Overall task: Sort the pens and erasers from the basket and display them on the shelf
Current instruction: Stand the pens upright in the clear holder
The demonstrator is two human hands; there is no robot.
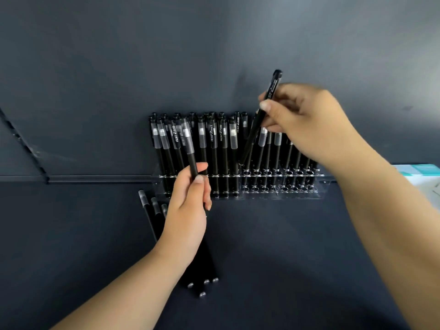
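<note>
From the head view, my right hand (307,120) at two o'clock pinches a black pen (260,117), tilted tip-down toward the clear rack (319,184), apparently aiming for an open hole. My left hand (190,203) at centre grasps another pen (190,148) upright, ready next. Spare pens (202,285) lie at six o'clock, partly hidden by my forearm. No basket or erasers visible.
</note>
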